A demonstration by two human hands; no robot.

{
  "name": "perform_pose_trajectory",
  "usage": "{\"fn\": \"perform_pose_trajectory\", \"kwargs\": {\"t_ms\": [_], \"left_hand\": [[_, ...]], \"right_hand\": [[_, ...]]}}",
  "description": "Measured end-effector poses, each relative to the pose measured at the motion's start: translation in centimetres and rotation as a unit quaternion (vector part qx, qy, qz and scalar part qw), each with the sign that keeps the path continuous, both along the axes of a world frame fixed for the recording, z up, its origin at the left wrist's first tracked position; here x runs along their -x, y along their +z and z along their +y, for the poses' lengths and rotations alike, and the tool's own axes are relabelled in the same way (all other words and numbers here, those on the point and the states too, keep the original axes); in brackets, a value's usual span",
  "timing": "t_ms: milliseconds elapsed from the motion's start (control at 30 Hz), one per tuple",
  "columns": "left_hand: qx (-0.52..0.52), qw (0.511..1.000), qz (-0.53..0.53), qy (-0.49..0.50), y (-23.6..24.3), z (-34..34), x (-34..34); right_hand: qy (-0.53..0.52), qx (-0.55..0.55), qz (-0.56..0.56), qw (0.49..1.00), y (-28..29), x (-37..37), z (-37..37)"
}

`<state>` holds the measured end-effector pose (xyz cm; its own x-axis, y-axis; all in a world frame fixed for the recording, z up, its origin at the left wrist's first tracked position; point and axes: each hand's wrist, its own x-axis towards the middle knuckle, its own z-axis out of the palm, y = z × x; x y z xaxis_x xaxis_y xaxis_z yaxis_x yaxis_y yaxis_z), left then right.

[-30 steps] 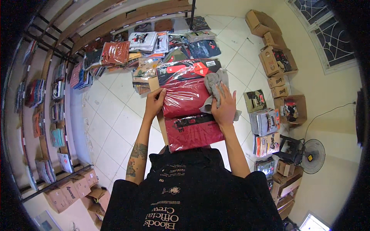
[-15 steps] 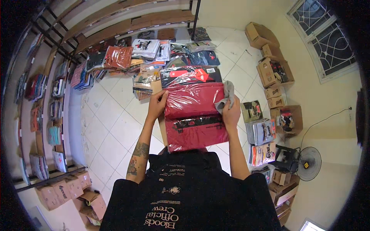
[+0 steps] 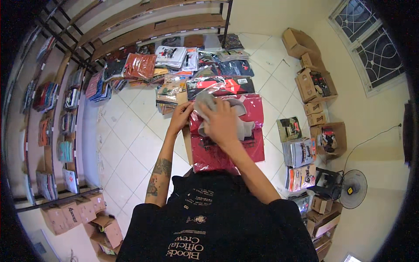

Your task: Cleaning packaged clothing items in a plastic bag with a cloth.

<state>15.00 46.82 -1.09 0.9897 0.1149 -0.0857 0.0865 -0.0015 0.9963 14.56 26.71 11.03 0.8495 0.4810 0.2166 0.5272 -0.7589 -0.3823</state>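
Note:
Red folded clothing in clear plastic (image 3: 253,109) lies in front of my body, in an upper and a lower part; I cannot tell whether it is one package or two. My left hand (image 3: 180,118) pinches the plastic at its upper left edge. A grey cloth (image 3: 245,129) is bunched under my right hand (image 3: 222,121), whose fingers press it onto the upper red part. Some of the cloth spreads loosely below and right of the hand. Just beyond lies a dark bagged garment (image 3: 198,89) with a red tag. Brown cardboard (image 3: 183,98) shows along the left side.
Piles of bagged clothes (image 3: 139,65) lie on the tiled floor (image 3: 126,131) beneath wooden shelves (image 3: 161,29). At the right stand more stacks (image 3: 299,153), open cardboard boxes (image 3: 307,83) and a fan (image 3: 352,190) with a cord. Shelves with folded clothes (image 3: 65,150) line the left.
My right hand has moved left with the grey cloth, from the package's right edge to its upper middle. My left hand stays at the left edge.

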Motion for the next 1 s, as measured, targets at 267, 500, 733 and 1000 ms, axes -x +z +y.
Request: {"fn": "perform_pose_trajectory", "kwargs": {"t_ms": [267, 500, 733, 1000], "left_hand": [[0.042, 0.999, -0.022, 0.009, 0.6, -0.4, 0.2], [-0.108, 0.993, -0.036, 0.011, 1.1, -0.5, 0.2], [-0.112, 0.992, -0.058, 0.001, 1.6, -1.0, -0.1], [-0.117, 0.992, -0.034, 0.019, 0.7, -0.5, 0.2]], "right_hand": [[0.105, -0.115, -0.081, 0.984, -4.0, -1.6, 1.1], [0.052, -0.029, -0.101, 0.993, -5.1, -2.6, -2.7], [-0.046, 0.016, -0.110, 0.993, -4.5, -3.5, -7.3], [-0.204, -0.052, -0.107, 0.972, -7.0, -5.1, -14.0]]}}
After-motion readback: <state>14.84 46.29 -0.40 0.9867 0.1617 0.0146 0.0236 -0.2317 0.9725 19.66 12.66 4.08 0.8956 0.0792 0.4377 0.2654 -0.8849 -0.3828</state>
